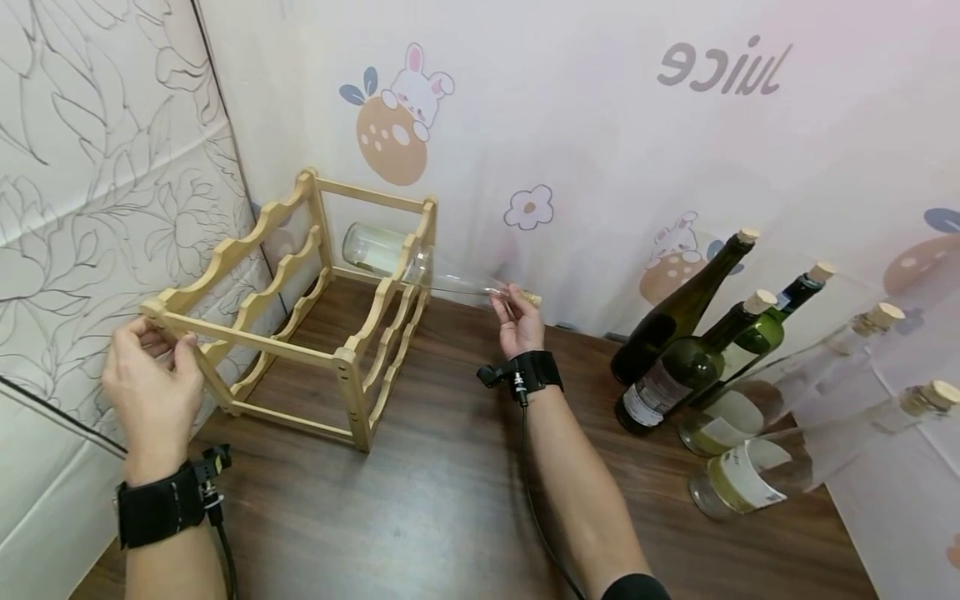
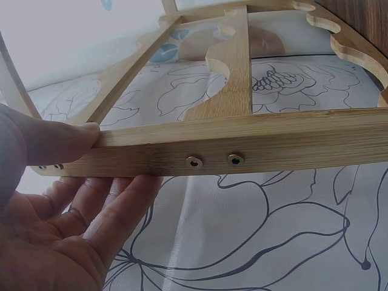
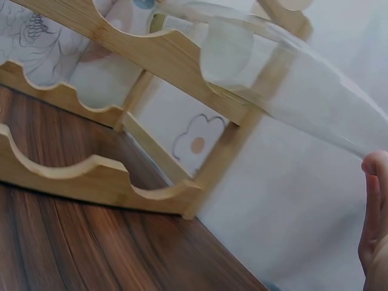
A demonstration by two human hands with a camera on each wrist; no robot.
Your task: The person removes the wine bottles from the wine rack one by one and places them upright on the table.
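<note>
A light wooden wine rack [image 1: 247,337] with scalloped rails stands at the left. My left hand [image 1: 153,387] grips its near left corner; in the left wrist view, the thumb lies over a rack post [image 2: 273,136] and the fingers of the left hand [image 2: 79,224] are beneath it. A clear glass bottle [image 1: 375,248] lies across the rack's far end, base inside, corked neck sticking out to the right. My right hand [image 1: 522,325] holds that neck. In the right wrist view, the bottle [image 3: 303,91] passes over a scalloped rail [image 3: 151,60]; the right hand [image 3: 377,224] shows only partly.
Several corked bottles stand at the right: a dark one [image 1: 667,321], a labelled dark one [image 1: 663,379], a green one [image 1: 763,333], and clear ones [image 1: 750,475] near the table edge. Patterned walls [image 1: 570,125] border the brown wooden table [image 1: 420,500] behind and left.
</note>
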